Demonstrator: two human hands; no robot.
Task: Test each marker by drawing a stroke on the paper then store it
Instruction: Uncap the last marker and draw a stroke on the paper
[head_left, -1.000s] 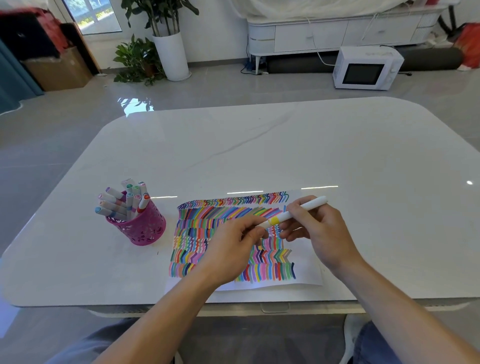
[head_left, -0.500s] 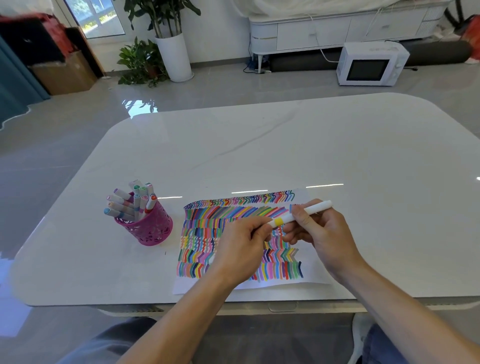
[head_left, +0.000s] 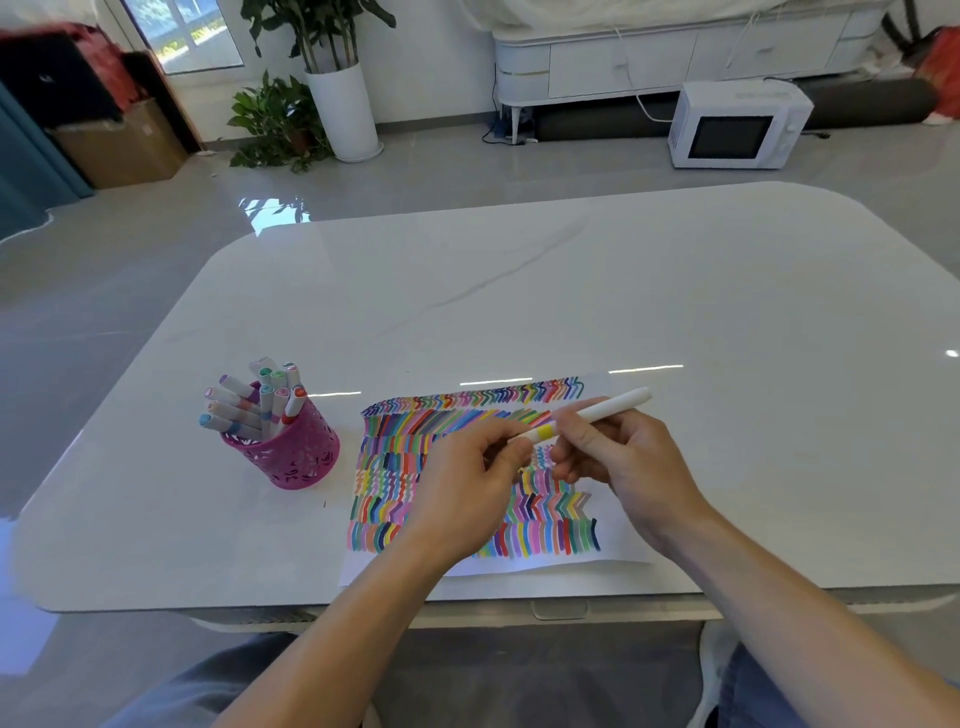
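A white marker with a yellow band is held level above the paper, which is covered in rows of coloured strokes. My right hand grips the marker's barrel. My left hand pinches the marker's left end, where the cap sits; the tip itself is hidden by my fingers. A pink mesh cup to the left of the paper holds several capped markers standing up and leaning left.
The white marble table stretches far beyond the paper. Its front edge runs just below the paper, with my knees under it. A microwave, a low cabinet and potted plants stand on the floor beyond.
Both hands have stayed together on the marker over the paper. The view has shifted slightly; the marker keeps about the same tilt.
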